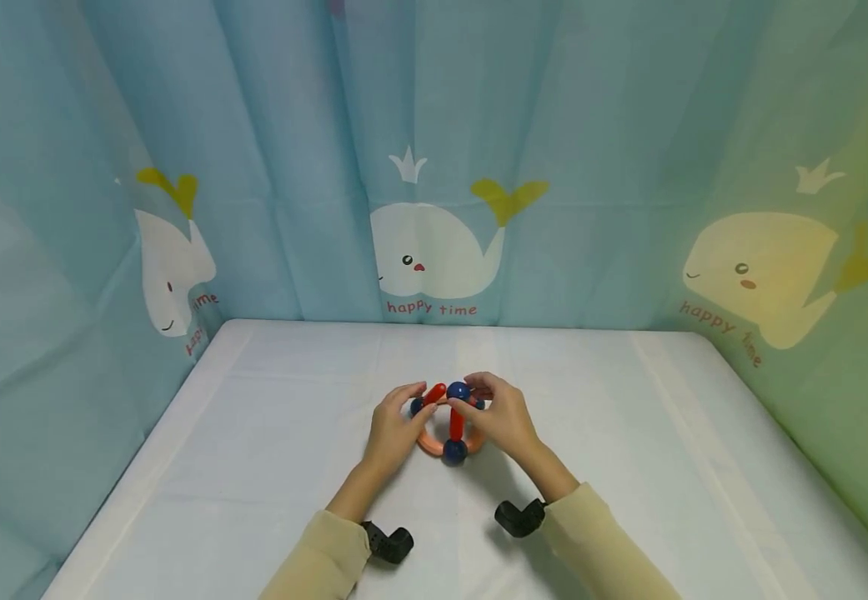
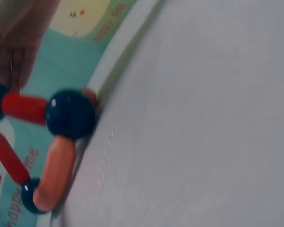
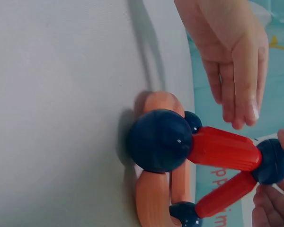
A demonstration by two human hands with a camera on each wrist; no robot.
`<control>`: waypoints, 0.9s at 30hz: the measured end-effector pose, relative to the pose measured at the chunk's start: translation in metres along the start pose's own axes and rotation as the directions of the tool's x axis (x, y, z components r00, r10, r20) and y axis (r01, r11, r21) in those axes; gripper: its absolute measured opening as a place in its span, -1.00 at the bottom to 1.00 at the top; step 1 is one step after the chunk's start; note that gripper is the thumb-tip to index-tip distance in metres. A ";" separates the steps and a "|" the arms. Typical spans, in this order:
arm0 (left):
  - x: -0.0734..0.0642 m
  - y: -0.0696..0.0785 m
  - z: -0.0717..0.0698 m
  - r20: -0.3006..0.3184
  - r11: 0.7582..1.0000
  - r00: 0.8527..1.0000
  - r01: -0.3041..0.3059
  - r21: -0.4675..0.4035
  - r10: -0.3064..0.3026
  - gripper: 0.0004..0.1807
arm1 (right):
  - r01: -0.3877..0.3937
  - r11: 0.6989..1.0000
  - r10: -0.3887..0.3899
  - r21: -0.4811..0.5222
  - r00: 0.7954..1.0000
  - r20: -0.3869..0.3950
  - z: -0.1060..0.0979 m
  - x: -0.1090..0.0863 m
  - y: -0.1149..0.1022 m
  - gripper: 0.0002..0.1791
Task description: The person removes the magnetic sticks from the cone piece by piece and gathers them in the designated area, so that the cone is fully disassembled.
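Observation:
A frame of magnetic rods and balls stands on the table: an orange ring (image 1: 430, 445) of curved rods with dark blue balls, and red rods rising from them. My right hand (image 1: 504, 417) pinches the top blue ball (image 3: 271, 161), where two red rods (image 3: 225, 148) meet, one from the near ball (image 3: 159, 141). A third red rod (image 2: 10, 158) leans from the left ball (image 2: 32, 195), its upper end free. Beside it is my left hand (image 1: 394, 429), its fingers fairly straight in the right wrist view and close around the rod in the head view.
A white-covered table (image 1: 268, 467) spreads around the frame. Behind and to both sides hangs a blue-green curtain (image 1: 291, 167) printed with whales. Each wrist carries a small black camera (image 1: 519, 518), just over the tabletop.

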State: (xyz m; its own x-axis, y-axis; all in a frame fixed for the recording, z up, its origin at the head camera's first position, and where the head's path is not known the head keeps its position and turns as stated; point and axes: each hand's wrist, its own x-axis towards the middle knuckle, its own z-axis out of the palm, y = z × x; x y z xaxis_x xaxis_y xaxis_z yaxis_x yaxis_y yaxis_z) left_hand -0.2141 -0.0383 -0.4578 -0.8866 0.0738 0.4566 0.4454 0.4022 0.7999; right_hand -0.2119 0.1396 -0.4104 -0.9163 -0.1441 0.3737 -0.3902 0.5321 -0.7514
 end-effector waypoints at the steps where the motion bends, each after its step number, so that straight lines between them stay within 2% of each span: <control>1: -0.002 0.003 0.001 0.001 1.000 1.000 0.015 -0.012 -0.015 -0.58 | 0.011 1.000 -0.011 0.006 1.000 0.015 -0.002 0.001 0.001 -0.53; 4: -0.007 0.013 0.005 0.029 0.999 0.999 0.024 -0.023 -0.023 -0.58 | 0.030 0.999 -0.033 0.040 0.997 0.074 -0.006 0.003 0.003 -0.50; 6: -0.009 0.017 0.008 0.027 1.000 1.000 0.011 -0.006 -0.011 -0.60 | 0.028 0.998 -0.035 0.063 0.993 0.115 -0.007 0.005 0.003 -0.49; 12: -0.012 0.022 0.013 -0.075 0.999 0.997 -0.002 0.042 0.005 -0.65 | 0.014 0.997 -0.026 0.074 0.985 0.170 -0.009 0.008 0.003 -0.48; 19: -0.014 0.025 0.020 0.033 0.999 0.999 0.026 0.035 -0.027 -0.74 | 0.016 0.999 -0.024 0.042 0.983 0.181 -0.011 0.008 0.000 -0.52; 22: -0.011 0.026 0.025 0.046 0.999 0.998 0.031 0.039 -0.033 -0.78 | 0.052 0.998 -0.055 0.023 0.980 0.190 -0.011 0.009 0.001 -0.53; 27: -0.009 0.027 0.029 0.044 0.998 0.998 0.053 -0.023 -0.052 -0.79 | 0.129 0.991 -0.121 -0.030 0.974 0.194 -0.009 0.009 0.002 -0.55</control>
State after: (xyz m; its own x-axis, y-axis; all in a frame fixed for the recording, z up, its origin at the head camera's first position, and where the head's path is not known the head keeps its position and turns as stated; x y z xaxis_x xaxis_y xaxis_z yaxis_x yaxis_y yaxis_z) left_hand -0.1978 -0.0015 -0.4522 -0.9131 0.0932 0.3971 0.4008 0.3846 0.8315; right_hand -0.2201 0.1472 -0.4032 -0.8624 -0.3664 0.3493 -0.5023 0.5338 -0.6803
